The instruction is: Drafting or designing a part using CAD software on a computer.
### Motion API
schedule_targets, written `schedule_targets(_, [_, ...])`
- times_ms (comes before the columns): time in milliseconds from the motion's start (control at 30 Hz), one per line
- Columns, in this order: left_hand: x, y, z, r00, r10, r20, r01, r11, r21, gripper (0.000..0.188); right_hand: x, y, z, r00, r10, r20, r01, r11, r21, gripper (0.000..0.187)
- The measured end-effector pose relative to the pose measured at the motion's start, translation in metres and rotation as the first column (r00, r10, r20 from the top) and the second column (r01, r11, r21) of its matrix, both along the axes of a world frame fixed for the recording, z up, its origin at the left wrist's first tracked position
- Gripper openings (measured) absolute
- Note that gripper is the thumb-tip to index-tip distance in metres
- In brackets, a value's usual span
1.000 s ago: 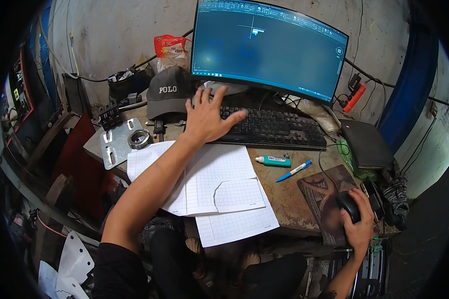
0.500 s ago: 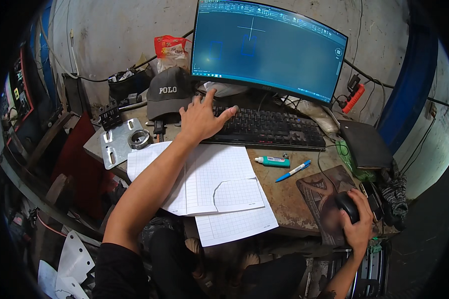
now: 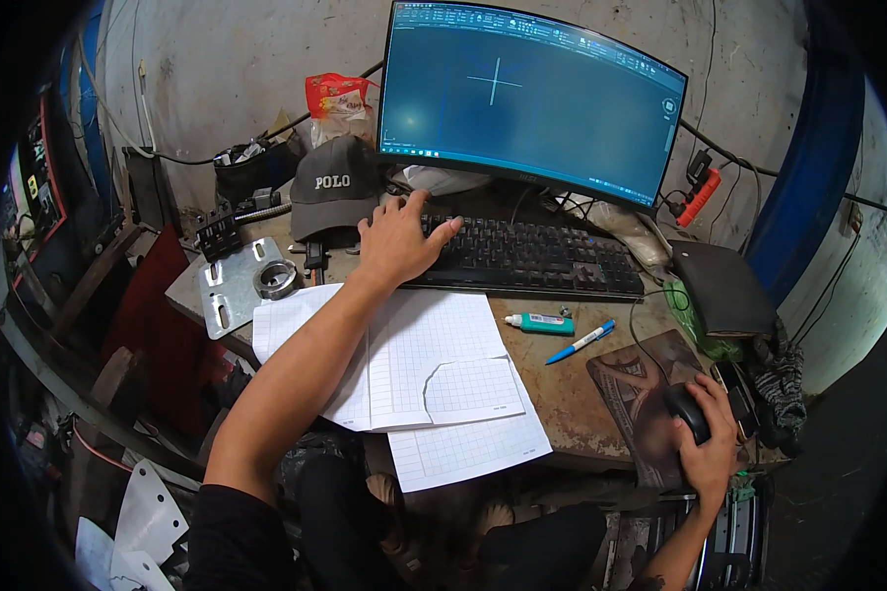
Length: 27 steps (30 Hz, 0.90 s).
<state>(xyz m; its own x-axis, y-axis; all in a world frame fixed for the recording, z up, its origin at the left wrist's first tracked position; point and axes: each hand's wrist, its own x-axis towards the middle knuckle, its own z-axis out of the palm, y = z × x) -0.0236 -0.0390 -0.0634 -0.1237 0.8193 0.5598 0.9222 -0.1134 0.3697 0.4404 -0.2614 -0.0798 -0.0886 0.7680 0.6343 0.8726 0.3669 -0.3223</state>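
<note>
My left hand [image 3: 402, 242] rests over the left end of the black keyboard [image 3: 547, 258], fingers apart and thumb stretched out over the keys. It holds nothing. Wrapped around a black computer mouse [image 3: 688, 412] is my right hand [image 3: 712, 455], on a dark patterned mouse pad [image 3: 616, 379]. Behind the keyboard stands a curved monitor [image 3: 562, 113] with a dark blue drawing window and a white crosshair. Squared paper sheets [image 3: 414, 335], one with a torn edge, lie under and beside my left forearm.
A blue and white pen [image 3: 581, 342] and a green correction-fluid tube [image 3: 542, 323] lie right of the sheets. Left are a grey cap [image 3: 333, 187], a metal ring [image 3: 276, 280] and a slotted metal plate [image 3: 229, 295]. A dark wallet-like case [image 3: 724, 288] sits at the right edge.
My left hand's fingers have drawn in and lowered slightly over the keyboard. The bright blue outlines on the screen have faded from sight, and the crosshair sits slightly lower. My right hand stays on the mouse.
</note>
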Motion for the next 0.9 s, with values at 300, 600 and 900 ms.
schedule_targets(300, [0.0009, -0.0015, -0.0004, 1.0, -0.014, -0.003, 0.014, 1.0, -0.002, 0.077, -0.0031, -0.0001, 0.0026, 0.998, 0.002, -0.069, -0.003, 1.0, -0.018, 0.05])
schedule_targets(600, [0.0018, -0.0025, -0.0016, 1.0, -0.019, 0.007, 0.019, 1.0, -0.002, 0.071, -0.0026, 0.0003, 0.0025, 0.999, 0.001, -0.039, -0.002, 0.999, -0.034, 0.048])
schedule_targets(900, [0.0013, -0.0016, -0.0022, 0.999, -0.027, 0.023, 0.027, 1.0, 0.001, 0.07, -0.0021, 0.0009, 0.0019, 1.0, -0.003, -0.023, 0.003, 0.999, -0.032, 0.051])
